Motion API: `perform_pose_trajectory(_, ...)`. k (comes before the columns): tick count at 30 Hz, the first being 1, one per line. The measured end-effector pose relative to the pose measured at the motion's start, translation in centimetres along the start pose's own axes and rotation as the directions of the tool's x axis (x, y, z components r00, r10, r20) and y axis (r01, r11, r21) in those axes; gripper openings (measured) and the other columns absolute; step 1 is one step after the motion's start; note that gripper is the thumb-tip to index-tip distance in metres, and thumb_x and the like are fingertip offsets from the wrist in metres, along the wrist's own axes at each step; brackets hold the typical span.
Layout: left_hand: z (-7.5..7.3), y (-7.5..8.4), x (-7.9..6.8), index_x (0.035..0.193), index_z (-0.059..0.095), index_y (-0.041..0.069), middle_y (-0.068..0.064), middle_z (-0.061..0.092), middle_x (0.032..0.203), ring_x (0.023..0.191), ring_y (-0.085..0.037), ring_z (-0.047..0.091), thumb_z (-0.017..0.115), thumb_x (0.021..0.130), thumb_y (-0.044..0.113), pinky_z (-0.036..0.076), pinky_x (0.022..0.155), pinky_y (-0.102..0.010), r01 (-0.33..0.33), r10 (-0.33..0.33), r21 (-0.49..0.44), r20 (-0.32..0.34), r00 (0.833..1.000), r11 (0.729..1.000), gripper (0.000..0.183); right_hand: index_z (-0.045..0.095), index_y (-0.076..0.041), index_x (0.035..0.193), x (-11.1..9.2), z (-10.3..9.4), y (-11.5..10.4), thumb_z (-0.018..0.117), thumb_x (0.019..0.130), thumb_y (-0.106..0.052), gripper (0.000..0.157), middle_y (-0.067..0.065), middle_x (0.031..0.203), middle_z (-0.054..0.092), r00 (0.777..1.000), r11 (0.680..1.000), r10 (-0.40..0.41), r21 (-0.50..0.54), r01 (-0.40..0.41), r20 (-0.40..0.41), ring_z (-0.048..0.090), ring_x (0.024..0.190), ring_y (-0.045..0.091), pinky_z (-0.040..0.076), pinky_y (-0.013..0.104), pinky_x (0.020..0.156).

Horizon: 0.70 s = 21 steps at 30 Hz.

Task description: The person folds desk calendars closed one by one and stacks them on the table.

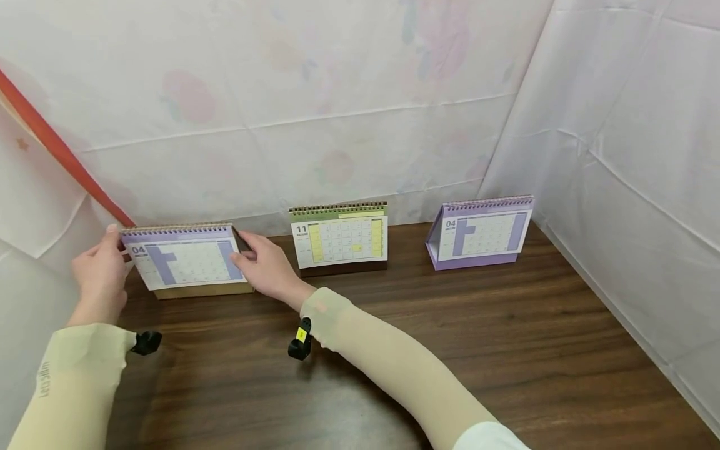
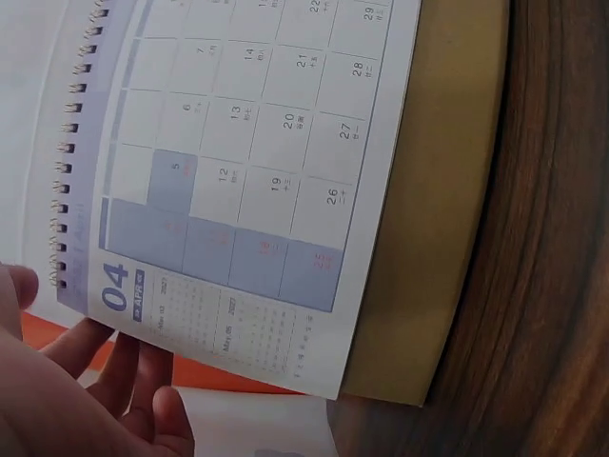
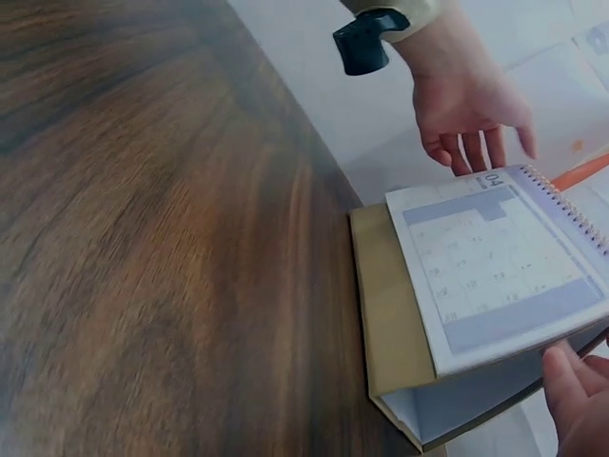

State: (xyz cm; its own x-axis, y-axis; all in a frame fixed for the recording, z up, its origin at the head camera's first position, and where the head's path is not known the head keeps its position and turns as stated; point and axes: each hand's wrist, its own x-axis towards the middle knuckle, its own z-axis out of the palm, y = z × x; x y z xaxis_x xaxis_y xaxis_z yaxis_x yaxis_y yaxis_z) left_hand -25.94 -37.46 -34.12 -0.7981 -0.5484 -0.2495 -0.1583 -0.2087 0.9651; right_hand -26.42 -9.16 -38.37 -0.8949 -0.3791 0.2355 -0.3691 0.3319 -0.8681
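A purple-and-white desk calendar (image 1: 191,262) showing 04, on a gold-brown stand (image 2: 428,219), is at the table's left back between both hands. My left hand (image 1: 101,269) is at its left side, the fingertips reaching the edge and the thumb apart near the spiral binding. My right hand (image 1: 267,265) holds the right edge, its thumb (image 3: 563,386) at the page side and other fingers toward the back panel. To the right stand a green-and-yellow desk calendar (image 1: 343,240) showing 11 and a purple desk calendar (image 1: 480,234) showing 04.
A dark wood-grain table (image 1: 506,350) lies under everything. White cloth (image 1: 337,81) with faint fruit prints hangs behind, and more cloth (image 1: 635,187) borders the right side. An orange-red strip (image 1: 62,150) slants down behind the left calendar.
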Motion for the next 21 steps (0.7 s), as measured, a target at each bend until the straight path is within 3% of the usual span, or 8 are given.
perform_pose_trajectory(3, 0.26, 0.00, 0.20, 0.095, 0.066, 0.029, 0.012, 0.047, 0.109, 0.105, -0.003, 0.044, 0.079, 0.078, 0.055, 0.037, 0.083, -0.017, 0.020, -0.017, 0.044, -0.069, 0.997, 0.999, 0.034, 0.036, -0.030, 0.155, -0.05, 0.09, 0.27, 0.053, 0.104, -0.037, 0.054, -0.012, 0.153, 0.040, 1.000, 1.000, -0.026, -0.002, 0.026, -0.003, 0.057, 0.112, -0.007, 0.044, 0.013, 0.090)
perform_pose_trajectory(5, 0.42, 0.04, 0.29, 0.091, 0.066, 0.029, 0.013, 0.046, 0.109, 0.106, -0.002, 0.041, 0.081, 0.075, 0.057, 0.033, 0.089, -0.019, 0.035, -0.028, 0.074, -0.100, 0.995, 0.997, 0.036, 0.035, -0.030, 0.155, -0.04, 0.13, 0.44, 0.053, 0.104, -0.037, 0.054, -0.012, 0.153, 0.040, 0.999, 0.999, -0.034, -0.008, 0.033, -0.003, 0.057, 0.112, -0.007, 0.044, 0.013, 0.090)
perform_pose_trajectory(12, 0.73, 0.21, 0.32, 0.099, 0.064, 0.025, 0.013, 0.046, 0.109, 0.099, -0.003, 0.042, 0.083, 0.072, 0.058, 0.032, 0.090, -0.022, 0.051, -0.037, 0.096, -0.141, 0.989, 0.994, 0.047, 0.040, -0.019, 0.154, -0.04, 0.14, 0.66, 0.053, 0.104, -0.037, 0.054, -0.005, 0.146, 0.046, 0.999, 0.997, -0.030, -0.066, 0.029, -0.012, 0.056, 0.110, -0.003, 0.044, 0.015, 0.090)
perform_pose_trajectory(17, 0.76, 0.33, 0.36, 0.095, 0.064, 0.023, 0.012, 0.046, 0.108, 0.099, -0.003, 0.044, 0.083, 0.071, 0.058, 0.036, 0.087, -0.021, 0.041, -0.021, 0.127, -0.157, 0.987, 0.991, 0.047, 0.043, -0.019, 0.152, 0.05, 0.06, 0.69, 0.052, 0.104, -0.039, 0.053, -0.004, 0.146, 0.046, 1.000, 0.994, -0.008, -0.110, 0.006, -0.019, 0.054, 0.115, 0.002, 0.042, 0.019, 0.095)
perform_pose_trajectory(21, 0.64, 0.49, 0.27, 0.102, 0.062, 0.020, 0.011, 0.046, 0.108, 0.093, -0.003, 0.046, 0.084, 0.070, 0.058, 0.039, 0.081, -0.020, 0.046, -0.027, 0.126, -0.152, 0.988, 0.991, 0.054, 0.045, -0.019, 0.151, 0.11, 0.13, 0.66, 0.052, 0.104, -0.040, 0.052, -0.004, 0.145, 0.047, 1.000, 0.993, 0.020, -0.114, -0.021, -0.011, 0.053, 0.118, 0.003, 0.042, 0.018, 0.096)
